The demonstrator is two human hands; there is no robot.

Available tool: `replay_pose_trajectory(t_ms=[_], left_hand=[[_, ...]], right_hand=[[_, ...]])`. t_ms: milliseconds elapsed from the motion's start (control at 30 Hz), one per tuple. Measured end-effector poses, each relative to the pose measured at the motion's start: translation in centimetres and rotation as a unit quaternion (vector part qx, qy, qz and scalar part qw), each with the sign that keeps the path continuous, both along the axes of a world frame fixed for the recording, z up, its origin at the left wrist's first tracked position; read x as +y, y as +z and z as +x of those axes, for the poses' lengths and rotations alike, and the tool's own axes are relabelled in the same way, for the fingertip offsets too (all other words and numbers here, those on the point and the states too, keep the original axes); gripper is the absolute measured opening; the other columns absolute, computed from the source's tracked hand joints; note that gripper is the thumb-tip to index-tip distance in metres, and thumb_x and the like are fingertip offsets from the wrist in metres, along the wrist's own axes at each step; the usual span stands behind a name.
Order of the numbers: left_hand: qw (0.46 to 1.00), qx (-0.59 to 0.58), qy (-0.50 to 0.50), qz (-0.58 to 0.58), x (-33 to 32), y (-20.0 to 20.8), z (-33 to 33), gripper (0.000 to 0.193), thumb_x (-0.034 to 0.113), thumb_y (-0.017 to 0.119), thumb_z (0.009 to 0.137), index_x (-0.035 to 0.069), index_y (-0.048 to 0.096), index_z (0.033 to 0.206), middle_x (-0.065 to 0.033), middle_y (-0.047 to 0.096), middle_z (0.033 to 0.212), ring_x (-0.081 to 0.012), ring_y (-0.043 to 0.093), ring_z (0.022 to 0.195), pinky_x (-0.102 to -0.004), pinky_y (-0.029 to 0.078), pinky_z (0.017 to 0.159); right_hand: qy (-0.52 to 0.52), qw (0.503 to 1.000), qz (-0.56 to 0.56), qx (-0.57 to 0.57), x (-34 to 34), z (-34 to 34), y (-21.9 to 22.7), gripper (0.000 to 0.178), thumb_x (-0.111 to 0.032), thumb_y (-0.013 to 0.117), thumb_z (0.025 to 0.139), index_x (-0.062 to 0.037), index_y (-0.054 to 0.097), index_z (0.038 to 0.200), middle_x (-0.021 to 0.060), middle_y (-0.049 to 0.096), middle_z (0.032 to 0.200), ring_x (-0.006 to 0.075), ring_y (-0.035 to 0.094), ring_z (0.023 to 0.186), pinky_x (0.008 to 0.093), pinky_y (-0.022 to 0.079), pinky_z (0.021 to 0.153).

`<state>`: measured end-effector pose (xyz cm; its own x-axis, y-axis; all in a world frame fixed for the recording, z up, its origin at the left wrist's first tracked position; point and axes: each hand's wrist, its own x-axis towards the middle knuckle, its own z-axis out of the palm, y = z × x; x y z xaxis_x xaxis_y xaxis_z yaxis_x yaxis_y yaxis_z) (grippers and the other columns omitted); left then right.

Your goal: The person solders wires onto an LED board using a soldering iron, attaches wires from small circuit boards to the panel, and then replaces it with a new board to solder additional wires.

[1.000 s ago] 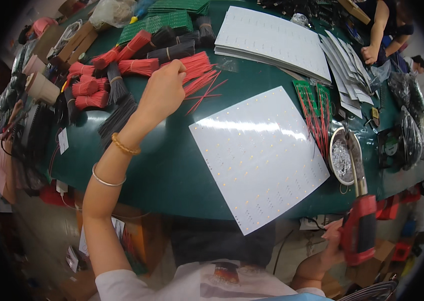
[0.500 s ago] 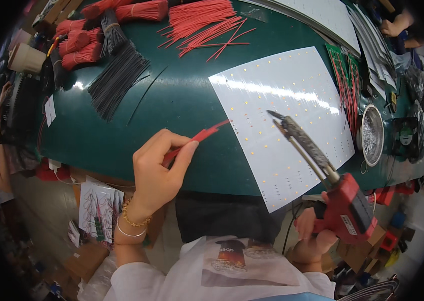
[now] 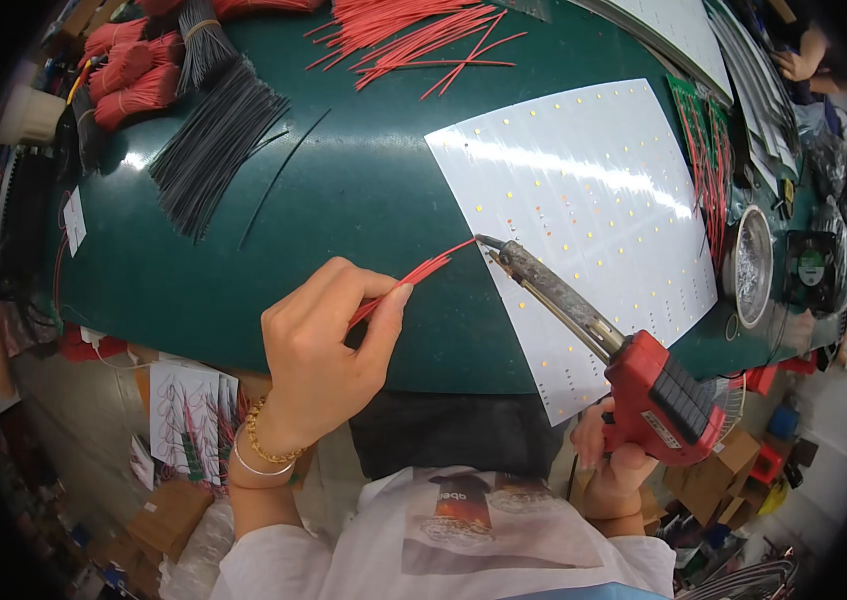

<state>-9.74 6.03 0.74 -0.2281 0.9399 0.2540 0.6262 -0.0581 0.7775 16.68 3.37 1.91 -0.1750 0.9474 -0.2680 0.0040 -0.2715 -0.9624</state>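
Observation:
My left hand (image 3: 328, 345) pinches a small bunch of red wires (image 3: 425, 270) between thumb and fingers. One wire reaches out past the others to the left edge of a white LED circuit board sheet (image 3: 603, 200). My right hand (image 3: 611, 455) is closed round the handle of a red and black soldering gun (image 3: 665, 400). Its dark tip meets the end of that long wire at the board's edge. Small yellow LEDs sit in rows across the sheet, and a bright glare streak crosses it.
Black wires (image 3: 213, 150) lie fanned at the left, with loose red wires (image 3: 393, 40) and red bundles (image 3: 128, 75) at the back. At the right are green boards with red wires (image 3: 703, 150), a metal bowl (image 3: 748, 265) and a dark round reel (image 3: 811, 268).
The soldering gun has swung left and down, bringing its tip from over the sheet to the wire end at its left edge. My left hand has moved slightly right with the wires.

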Motion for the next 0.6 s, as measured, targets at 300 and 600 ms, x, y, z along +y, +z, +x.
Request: replay_pose_trajectory(t_ms=[300, 600], left_hand=[[0.999, 0.028, -0.003, 0.018, 0.1, -0.3, 0.0, 0.009, -0.001, 0.065, 0.072, 0.002, 0.057, 0.07, -0.0051, 0.052, 0.059, -0.016, 0.049, 0.045, -0.0252, 0.036, 0.042], [1.0, 0.014, 0.005, 0.004, 0.0, 0.0, 0.3, 0.008, -0.004, 0.063, 0.074, -0.002, 0.056, 0.071, -0.0064, 0.051, 0.061, -0.0126, 0.044, 0.051, -0.0237, 0.033, 0.047]], right_hand=[[-0.009, 0.999, 0.034, 0.033, -0.1, 0.2, -0.4, 0.076, -0.057, 0.064, 0.071, 0.0028, 0.044, 0.113, -0.0012, 0.043, 0.049, 0.0086, 0.04, 0.039, 0.0236, 0.032, 0.041], [0.011, 0.999, 0.033, 0.008, -0.3, 1.0, -0.9, 0.074, -0.053, 0.066, 0.073, 0.0048, 0.046, 0.114, -0.0012, 0.045, 0.052, 0.008, 0.043, 0.043, 0.0232, 0.035, 0.043]])
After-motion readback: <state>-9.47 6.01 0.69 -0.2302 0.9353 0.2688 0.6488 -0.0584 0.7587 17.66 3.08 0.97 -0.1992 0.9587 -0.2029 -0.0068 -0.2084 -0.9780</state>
